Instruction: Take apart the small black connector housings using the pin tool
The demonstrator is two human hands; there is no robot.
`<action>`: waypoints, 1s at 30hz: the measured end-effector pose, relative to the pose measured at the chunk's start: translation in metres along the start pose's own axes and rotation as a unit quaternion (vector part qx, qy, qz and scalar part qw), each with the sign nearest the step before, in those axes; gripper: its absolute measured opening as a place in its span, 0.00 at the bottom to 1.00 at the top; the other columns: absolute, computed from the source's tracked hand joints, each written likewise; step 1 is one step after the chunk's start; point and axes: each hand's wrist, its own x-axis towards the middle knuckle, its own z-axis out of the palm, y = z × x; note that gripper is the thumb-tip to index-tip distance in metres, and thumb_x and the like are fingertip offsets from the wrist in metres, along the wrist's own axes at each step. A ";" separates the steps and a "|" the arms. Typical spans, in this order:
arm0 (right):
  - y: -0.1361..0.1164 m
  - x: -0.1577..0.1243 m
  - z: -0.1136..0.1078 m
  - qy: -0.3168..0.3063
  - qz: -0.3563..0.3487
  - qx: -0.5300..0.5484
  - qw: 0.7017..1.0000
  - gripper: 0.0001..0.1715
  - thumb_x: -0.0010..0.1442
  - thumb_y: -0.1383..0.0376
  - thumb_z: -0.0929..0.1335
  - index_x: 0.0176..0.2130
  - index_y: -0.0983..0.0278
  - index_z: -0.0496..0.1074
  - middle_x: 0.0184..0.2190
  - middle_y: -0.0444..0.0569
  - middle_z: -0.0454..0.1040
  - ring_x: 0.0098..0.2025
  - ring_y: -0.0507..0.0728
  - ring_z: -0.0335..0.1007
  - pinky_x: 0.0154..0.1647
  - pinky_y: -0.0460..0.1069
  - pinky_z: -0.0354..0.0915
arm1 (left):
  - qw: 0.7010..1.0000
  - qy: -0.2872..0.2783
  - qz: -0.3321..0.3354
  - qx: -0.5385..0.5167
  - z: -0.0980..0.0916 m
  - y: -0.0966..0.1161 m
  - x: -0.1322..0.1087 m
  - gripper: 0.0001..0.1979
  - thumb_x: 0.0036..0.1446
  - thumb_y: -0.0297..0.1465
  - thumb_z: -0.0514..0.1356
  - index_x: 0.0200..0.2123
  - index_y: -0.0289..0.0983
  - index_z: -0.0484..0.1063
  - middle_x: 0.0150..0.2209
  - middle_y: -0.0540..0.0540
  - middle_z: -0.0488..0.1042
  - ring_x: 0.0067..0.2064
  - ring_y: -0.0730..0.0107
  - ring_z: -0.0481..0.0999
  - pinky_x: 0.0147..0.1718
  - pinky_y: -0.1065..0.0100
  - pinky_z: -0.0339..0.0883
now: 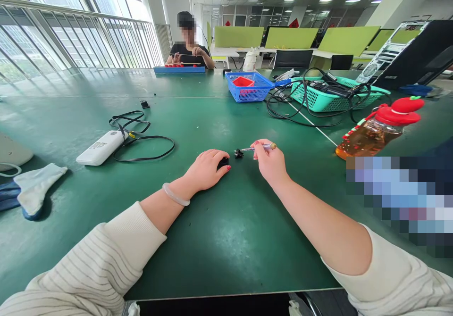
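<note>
My left hand (pixel 208 169) is closed over a small rounded black object (pixel 222 162), pressed down on the green table (pixel 226 240). Most of that object is hidden under the fingers, and its kind cannot be made out. In my right hand (pixel 271 162) is a slim screwdriver (pixel 269 146), gripped between thumb and fingers with its shaft pointing left. Its tip meets or lies right beside a small dark part (pixel 239 153) on the tabletop, between my two hands.
A white power bank (pixel 101 148) with a black cable lies left, beyond a glove (pixel 38 188). Ahead are a blue basket (pixel 249 94) and a teal basket (pixel 318 100) with tangled cables. A red-lidded bottle (pixel 375 134) stands right. Another person (pixel 189 47) sits across the table.
</note>
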 end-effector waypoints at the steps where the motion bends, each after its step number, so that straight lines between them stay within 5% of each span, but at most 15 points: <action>1: -0.001 -0.001 0.000 -0.006 0.007 0.012 1.000 0.19 0.61 0.50 0.64 0.29 0.60 0.72 0.19 0.41 0.67 0.25 0.54 0.66 0.31 0.49 0.62 | 1.000 0.007 -0.018 0.003 0.000 0.000 0.000 0.16 0.66 0.41 0.52 0.52 0.41 0.68 0.54 0.44 0.74 0.60 0.56 0.69 0.61 0.52 0.61; 6: -0.007 -0.003 0.001 -0.039 0.029 0.101 0.994 0.23 0.61 0.48 0.65 0.25 0.61 0.71 0.16 0.42 0.65 0.24 0.53 0.65 0.29 0.48 0.62 | 0.996 0.017 -0.088 0.012 -0.002 0.002 -0.001 0.19 0.64 0.46 0.54 0.50 0.40 0.69 0.53 0.41 0.74 0.59 0.51 0.67 0.59 0.48 0.62; 13: -0.006 -0.003 -0.002 0.009 0.019 0.122 0.992 0.22 0.62 0.49 0.65 0.25 0.61 0.70 0.16 0.41 0.63 0.22 0.51 0.62 0.26 0.47 0.60 | 0.999 -0.045 0.005 0.022 -0.002 0.003 -0.005 0.28 0.62 0.50 0.55 0.63 0.48 0.63 0.61 0.44 0.68 0.62 0.49 0.62 0.61 0.45 0.58; 23: -0.006 -0.001 -0.004 0.030 -0.009 0.086 0.996 0.24 0.61 0.46 0.65 0.25 0.61 0.70 0.16 0.41 0.63 0.22 0.52 0.62 0.26 0.48 0.60 | 0.996 -0.052 0.037 0.067 0.000 0.016 -0.010 0.23 0.66 0.45 0.53 0.62 0.50 0.66 0.64 0.41 0.61 0.63 0.47 0.60 0.59 0.42 0.60; 30: -0.005 -0.003 -0.004 0.014 -0.019 0.056 0.998 0.25 0.61 0.45 0.64 0.26 0.60 0.70 0.16 0.41 0.64 0.22 0.53 0.62 0.26 0.49 0.60 | 0.996 -0.058 0.027 0.056 0.001 0.031 -0.015 0.16 0.69 0.39 0.50 0.54 0.48 0.72 0.55 0.43 0.69 0.57 0.52 0.66 0.58 0.47 0.62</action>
